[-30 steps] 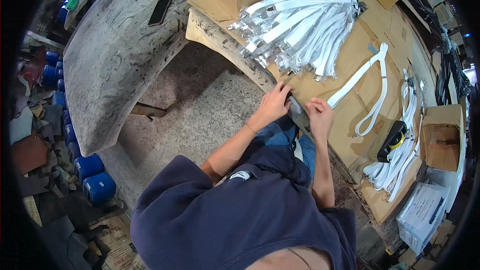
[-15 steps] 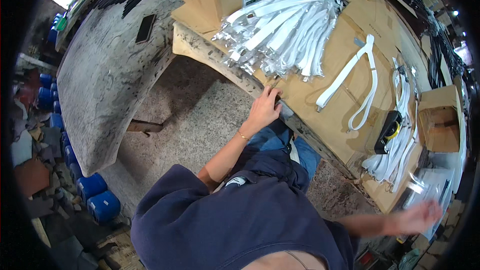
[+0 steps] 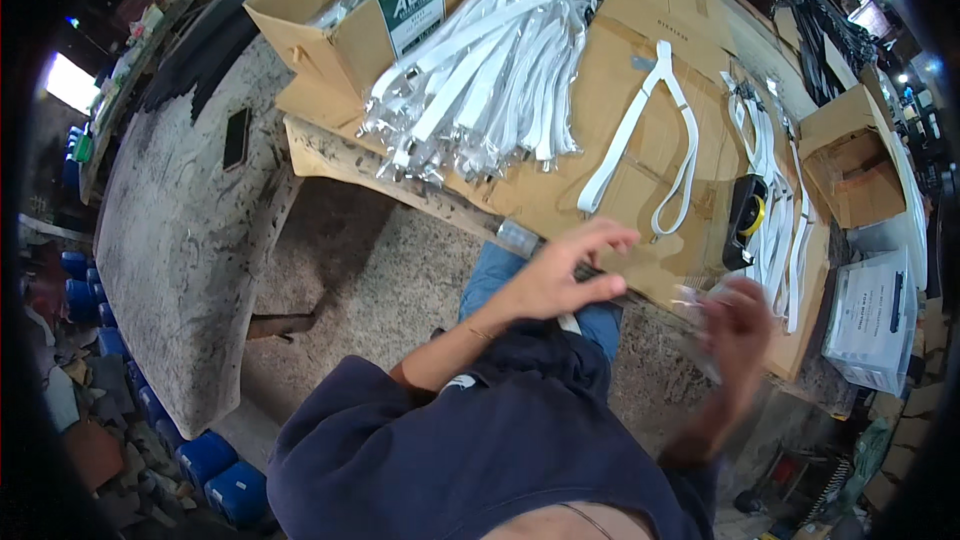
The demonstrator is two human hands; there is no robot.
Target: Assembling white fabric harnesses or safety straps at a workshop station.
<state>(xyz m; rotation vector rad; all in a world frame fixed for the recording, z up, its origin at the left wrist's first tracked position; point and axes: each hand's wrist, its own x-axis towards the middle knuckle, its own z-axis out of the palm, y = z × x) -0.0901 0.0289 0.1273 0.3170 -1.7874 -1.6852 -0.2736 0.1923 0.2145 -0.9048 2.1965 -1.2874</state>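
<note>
We see a green-and-white label (image 3: pixel 412 8) on the box (image 3: pixel 330 35) at the desk's far left corner; left hand (image 3: pixel 560 278) spread open at the near edge, right hand (image 3: pixel 735 325) blurred, grip unclear, on a clear packet (image 3: pixel 700 297)

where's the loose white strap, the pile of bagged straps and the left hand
loose white strap (image 3: pixel 640 125), head view, on its left band
pile of bagged straps (image 3: pixel 480 80), head view, middle of the heap
left hand (image 3: pixel 560 275), head view, back of the hand
</note>
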